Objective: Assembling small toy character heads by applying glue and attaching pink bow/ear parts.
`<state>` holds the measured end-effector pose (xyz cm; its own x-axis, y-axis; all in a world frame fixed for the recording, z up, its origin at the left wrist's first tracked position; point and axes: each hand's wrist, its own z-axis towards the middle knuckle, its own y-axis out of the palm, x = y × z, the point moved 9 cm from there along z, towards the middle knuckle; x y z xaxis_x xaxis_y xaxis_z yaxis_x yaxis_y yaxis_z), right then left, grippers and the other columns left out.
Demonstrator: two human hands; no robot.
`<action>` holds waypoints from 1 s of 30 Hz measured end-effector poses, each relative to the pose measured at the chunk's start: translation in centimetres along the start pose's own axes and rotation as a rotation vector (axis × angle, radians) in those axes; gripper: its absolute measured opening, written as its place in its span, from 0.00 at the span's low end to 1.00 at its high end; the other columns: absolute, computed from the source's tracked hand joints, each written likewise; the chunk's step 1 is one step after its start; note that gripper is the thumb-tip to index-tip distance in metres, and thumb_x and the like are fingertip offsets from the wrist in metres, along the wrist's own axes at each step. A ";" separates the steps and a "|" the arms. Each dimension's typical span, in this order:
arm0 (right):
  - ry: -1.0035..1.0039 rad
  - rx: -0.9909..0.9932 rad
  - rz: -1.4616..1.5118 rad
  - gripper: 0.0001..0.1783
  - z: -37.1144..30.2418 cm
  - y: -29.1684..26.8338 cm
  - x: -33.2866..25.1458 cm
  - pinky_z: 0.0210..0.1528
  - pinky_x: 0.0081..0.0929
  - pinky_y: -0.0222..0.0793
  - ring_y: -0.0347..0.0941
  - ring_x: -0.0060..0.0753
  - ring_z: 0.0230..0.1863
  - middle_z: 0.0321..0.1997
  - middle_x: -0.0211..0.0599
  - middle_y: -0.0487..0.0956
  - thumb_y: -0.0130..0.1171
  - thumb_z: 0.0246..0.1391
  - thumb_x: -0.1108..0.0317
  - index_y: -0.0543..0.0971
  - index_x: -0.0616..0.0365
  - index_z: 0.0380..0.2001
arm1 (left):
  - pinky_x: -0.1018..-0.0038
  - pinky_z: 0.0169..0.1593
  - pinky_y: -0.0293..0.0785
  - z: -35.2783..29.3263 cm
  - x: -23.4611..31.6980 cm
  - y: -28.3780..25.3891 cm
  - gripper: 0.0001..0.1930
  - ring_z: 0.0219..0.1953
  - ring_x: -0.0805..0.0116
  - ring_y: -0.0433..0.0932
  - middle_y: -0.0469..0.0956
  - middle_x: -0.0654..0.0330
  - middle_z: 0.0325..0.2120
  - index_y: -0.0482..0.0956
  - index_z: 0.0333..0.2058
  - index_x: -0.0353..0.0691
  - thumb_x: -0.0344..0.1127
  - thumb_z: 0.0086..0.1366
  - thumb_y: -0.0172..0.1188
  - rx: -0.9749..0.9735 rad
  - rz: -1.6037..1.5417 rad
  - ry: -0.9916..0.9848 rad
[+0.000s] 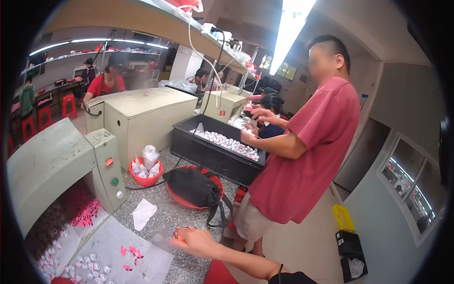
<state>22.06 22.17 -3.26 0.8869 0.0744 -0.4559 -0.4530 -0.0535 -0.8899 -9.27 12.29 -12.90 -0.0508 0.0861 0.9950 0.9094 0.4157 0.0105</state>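
My right hand (195, 242) reaches in from the lower right, over the speckled counter (182, 265). Its fingers are closed round something with a bit of orange showing; a blurred translucent shape sticks out to its left, too smeared to name. To the left lies a white sheet (153, 265) bearing small pink-and-black pieces (127, 252) and, nearer the machine, small white pieces (92, 267). More pink pieces (86, 213) are heaped in the mouth of the pale green machine (52, 156). Just beyond my hand is a crumpled white tissue (143, 214). My left hand is out of view.
A red bowl (159, 180) of white squeeze bottles and a black bag (191, 187) sit farther back. Behind stands a black crate (213, 158) of white pieces, with a person in a red shirt (307, 161) beside it. Overhead runs a shelf (137, 19).
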 end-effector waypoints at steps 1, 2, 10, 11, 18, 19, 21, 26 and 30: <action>-0.042 -0.142 0.106 0.26 -1.9 0.9 -0.3 0.28 0.32 0.67 0.72 0.38 0.23 0.21 0.40 0.74 0.44 0.55 0.46 0.73 0.61 0.29 | 0.75 0.44 0.69 0.1 0.4 -0.2 0.13 0.38 0.67 0.73 0.74 0.54 0.36 0.71 0.42 0.30 0.21 0.56 0.55 0.013 -0.016 0.032; -0.165 -0.351 0.353 0.22 -4.5 2.8 -1.4 0.29 0.28 0.66 0.71 0.31 0.24 0.23 0.37 0.74 0.45 0.56 0.50 0.71 0.60 0.35 | 0.75 0.45 0.69 0.2 0.8 -0.2 0.13 0.38 0.67 0.72 0.74 0.53 0.36 0.71 0.42 0.30 0.22 0.56 0.55 0.009 -0.046 0.039; 0.003 -1.059 0.527 0.17 -22.2 15.2 3.1 0.46 0.30 0.62 0.70 0.35 0.42 0.40 0.35 0.76 0.41 0.60 0.62 0.71 0.64 0.43 | 0.75 0.44 0.69 1.3 -0.1 -0.8 0.14 0.37 0.67 0.72 0.74 0.54 0.35 0.71 0.43 0.30 0.24 0.57 0.56 -0.034 -0.092 0.071; 0.000 -1.057 0.522 0.17 -23.3 17.6 4.8 0.46 0.30 0.62 0.70 0.35 0.42 0.40 0.35 0.76 0.41 0.60 0.62 0.71 0.64 0.43 | 0.76 0.44 0.69 1.3 -0.1 -1.1 0.14 0.37 0.67 0.73 0.74 0.54 0.35 0.71 0.43 0.30 0.25 0.57 0.56 -0.032 -0.094 0.088; -0.006 -0.732 0.788 0.18 -21.8 19.6 8.2 0.48 0.33 0.64 0.71 0.36 0.43 0.41 0.38 0.76 0.44 0.57 0.60 0.72 0.62 0.43 | 0.75 0.42 0.70 1.8 -0.2 -1.2 0.14 0.35 0.68 0.73 0.76 0.54 0.34 0.72 0.42 0.31 0.25 0.55 0.58 0.020 -0.100 0.150; 0.022 -0.742 0.806 0.18 -21.6 19.1 8.0 0.48 0.33 0.64 0.71 0.36 0.43 0.41 0.38 0.76 0.44 0.57 0.60 0.72 0.61 0.43 | 0.75 0.42 0.70 1.9 -0.2 -1.4 0.14 0.35 0.68 0.73 0.76 0.54 0.34 0.72 0.42 0.31 0.25 0.55 0.58 0.028 -0.105 0.157; 0.083 -0.761 0.847 0.18 -21.3 18.1 7.5 0.47 0.33 0.64 0.71 0.36 0.43 0.41 0.38 0.76 0.44 0.57 0.59 0.72 0.61 0.43 | 0.75 0.41 0.70 2.0 0.2 -1.7 0.15 0.35 0.67 0.73 0.76 0.54 0.33 0.71 0.42 0.30 0.26 0.55 0.58 0.047 -0.047 0.216; 0.265 -0.793 0.972 0.18 -21.7 15.6 6.5 0.47 0.33 0.65 0.71 0.36 0.42 0.41 0.39 0.76 0.45 0.56 0.59 0.73 0.61 0.43 | 0.75 0.40 0.70 1.7 0.7 -1.6 0.15 0.35 0.67 0.73 0.75 0.53 0.32 0.71 0.42 0.30 0.26 0.55 0.58 0.044 -0.034 0.204; 0.433 -0.815 1.076 0.18 -23.0 13.6 6.6 0.47 0.34 0.65 0.71 0.36 0.42 0.41 0.39 0.76 0.46 0.56 0.58 0.73 0.61 0.43 | 0.76 0.40 0.70 1.5 0.6 -1.1 0.15 0.34 0.67 0.73 0.75 0.54 0.32 0.71 0.43 0.31 0.26 0.55 0.58 0.018 -0.043 0.197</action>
<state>23.80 -0.98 -18.04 0.1728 -0.6690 -0.7229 -0.8685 -0.4497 0.2086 -10.94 13.26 -12.41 -0.0061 -0.1103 0.9939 0.9006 0.4314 0.0534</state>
